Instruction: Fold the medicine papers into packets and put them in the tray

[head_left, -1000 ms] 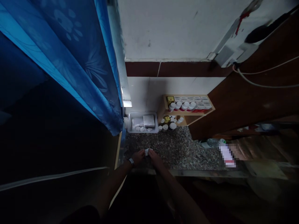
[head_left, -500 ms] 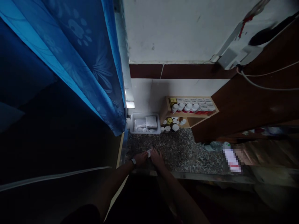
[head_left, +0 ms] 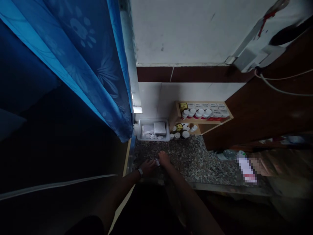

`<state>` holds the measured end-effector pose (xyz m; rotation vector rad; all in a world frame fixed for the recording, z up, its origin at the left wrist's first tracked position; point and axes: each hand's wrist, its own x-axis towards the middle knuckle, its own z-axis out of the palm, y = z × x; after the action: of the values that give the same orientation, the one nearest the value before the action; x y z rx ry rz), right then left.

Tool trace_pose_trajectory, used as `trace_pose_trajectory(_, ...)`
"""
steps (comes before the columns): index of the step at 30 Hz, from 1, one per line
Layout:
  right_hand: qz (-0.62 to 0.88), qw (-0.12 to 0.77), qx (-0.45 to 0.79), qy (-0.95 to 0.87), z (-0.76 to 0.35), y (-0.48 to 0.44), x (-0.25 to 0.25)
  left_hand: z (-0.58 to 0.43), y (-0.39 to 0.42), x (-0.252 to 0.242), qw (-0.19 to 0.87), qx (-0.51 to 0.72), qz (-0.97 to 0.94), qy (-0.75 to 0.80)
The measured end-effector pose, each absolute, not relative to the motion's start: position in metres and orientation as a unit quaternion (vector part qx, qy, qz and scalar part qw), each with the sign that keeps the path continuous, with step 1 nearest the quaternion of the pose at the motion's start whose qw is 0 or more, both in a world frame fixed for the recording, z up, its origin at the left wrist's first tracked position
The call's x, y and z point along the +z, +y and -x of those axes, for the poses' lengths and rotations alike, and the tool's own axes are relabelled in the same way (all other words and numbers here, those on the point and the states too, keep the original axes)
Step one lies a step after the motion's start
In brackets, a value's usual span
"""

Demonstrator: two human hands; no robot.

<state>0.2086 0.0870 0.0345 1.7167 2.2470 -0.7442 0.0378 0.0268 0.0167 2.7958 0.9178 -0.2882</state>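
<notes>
A small piece of folded white paper [head_left: 157, 162] lies low over the speckled stone counter [head_left: 193, 160], between my two hands. My left hand [head_left: 148, 168], with a pale band on its wrist, holds the paper's left side with its fingertips. Its fingers lie low and close together. Curled at the paper's right edge, my right hand [head_left: 164, 159] has its fingers closed, and the paper shows beside it. The dim light hides the exact finger contact. Behind my hands stands a white plastic tray [head_left: 140, 130] with a stack of white paper [head_left: 159, 128] and several small white folded pieces.
A small wooden shelf [head_left: 176, 119] at the back holds several white bottles [head_left: 199, 113] and boxes [head_left: 217, 112]. A blue curtain [head_left: 107, 75] hangs at the left. A clear bottle [head_left: 230, 154] lies on the right, near a blurred-out item [head_left: 246, 169]. Cables [head_left: 274, 88] run from a wall socket.
My right hand has curled its fingers and shifted slightly up beside the paper. My left hand stays nearly in place, its fingers at the paper. The view has shifted slightly.
</notes>
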Motion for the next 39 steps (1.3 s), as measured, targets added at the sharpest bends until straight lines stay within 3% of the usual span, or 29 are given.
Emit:
trace_pose_trajectory(9,-0.600,0.086,-0.333,0.722,-0.214,0.092,0.014,-0.035,0.025,0.012,0.114,-0.092,-0.941,0.305)
trace_pose_trajectory(24,-0.661,0.004,-0.357,0.659,-0.213,0.084,-0.008,-0.034,0.032,0.012,0.140,-0.099,-0.939,0.298)
trace_pose_trajectory(31,-0.585,-0.060,-0.269,0.762,-0.219,0.060,-0.003,-0.037,0.030,0.015,0.160,-0.087,-0.930,0.318)
trace_pose_trajectory(39,-0.483,-0.004,-0.221,0.847,-0.224,0.047,-0.004,-0.039,0.029,0.020,0.184,-0.076,-0.917,0.346)
